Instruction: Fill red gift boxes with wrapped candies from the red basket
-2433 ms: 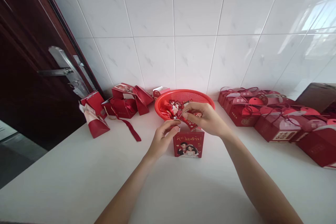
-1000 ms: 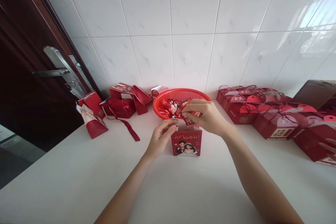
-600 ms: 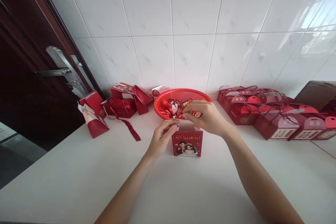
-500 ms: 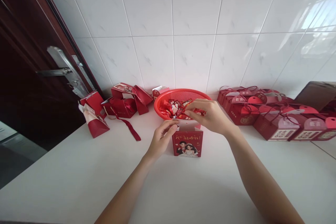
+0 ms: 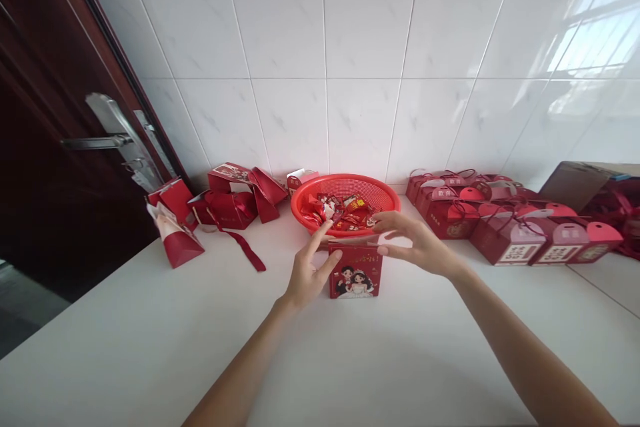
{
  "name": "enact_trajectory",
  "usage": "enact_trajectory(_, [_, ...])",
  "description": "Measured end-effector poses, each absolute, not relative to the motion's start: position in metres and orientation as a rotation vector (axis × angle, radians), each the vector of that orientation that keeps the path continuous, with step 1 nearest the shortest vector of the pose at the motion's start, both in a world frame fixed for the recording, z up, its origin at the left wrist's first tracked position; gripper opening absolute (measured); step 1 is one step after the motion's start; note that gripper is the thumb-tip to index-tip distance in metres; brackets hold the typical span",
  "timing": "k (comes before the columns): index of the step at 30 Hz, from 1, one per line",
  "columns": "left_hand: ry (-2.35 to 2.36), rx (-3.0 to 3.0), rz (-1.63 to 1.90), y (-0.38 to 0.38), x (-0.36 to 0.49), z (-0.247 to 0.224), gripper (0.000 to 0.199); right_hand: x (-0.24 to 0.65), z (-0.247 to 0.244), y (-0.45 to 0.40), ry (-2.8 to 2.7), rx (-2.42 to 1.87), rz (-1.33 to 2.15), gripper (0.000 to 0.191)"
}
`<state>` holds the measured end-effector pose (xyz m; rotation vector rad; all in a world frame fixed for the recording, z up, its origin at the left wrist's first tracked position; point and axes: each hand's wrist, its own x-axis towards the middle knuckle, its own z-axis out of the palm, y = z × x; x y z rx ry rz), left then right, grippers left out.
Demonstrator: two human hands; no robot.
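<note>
A small red gift box [image 5: 356, 275] with a cartoon couple and gold lettering on its front stands upright on the white table. My left hand [image 5: 311, 270] is at its left side, thumb at the upper front corner and index finger stretched out toward the back. At the upper right, my right hand [image 5: 413, 245] has its thumb by the box's edge, fingers apart and curved behind the top. A pale flap [image 5: 357, 239] shows along the box's top. Just behind is a red plastic basket [image 5: 350, 181] with several wrapped candies [image 5: 345, 210].
Several red gift boxes [image 5: 515, 233] with cord handles are grouped at the right, near an open cardboard box [image 5: 575, 183]. More red boxes [image 5: 233, 207] and a dark red ribbon [image 5: 247, 253] lie at the left. A tiled wall [image 5: 285, 113] rises behind; a dark door [image 5: 45, 100] is at left.
My right hand has come down from above the basket to the box's upper right, its pinch opened. My left index finger has stretched out. The view has shifted slightly.
</note>
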<state>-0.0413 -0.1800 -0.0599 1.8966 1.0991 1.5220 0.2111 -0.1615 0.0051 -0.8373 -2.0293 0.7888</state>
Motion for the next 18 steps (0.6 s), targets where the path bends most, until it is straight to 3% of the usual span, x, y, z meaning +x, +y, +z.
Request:
enact_trajectory(3, [1.092,1.883,1.562,-0.182,-0.037,-0.063,0.056,0.210,-0.016,-0.168,-1.945,-0.854,0.947,0.050])
enact_trajectory(9, [1.067,1.780,1.552,-0.187,-0.032,-0.062,0.041,0.197,-0.033,-0.169,-1.655,-0.820,1.119,0.032])
enact_trajectory(18, [1.089,1.748,1.497,-0.187,-0.029,-0.061,0.029,0.193,-0.044,-0.175,-1.462,-0.786,1.250,0.033])
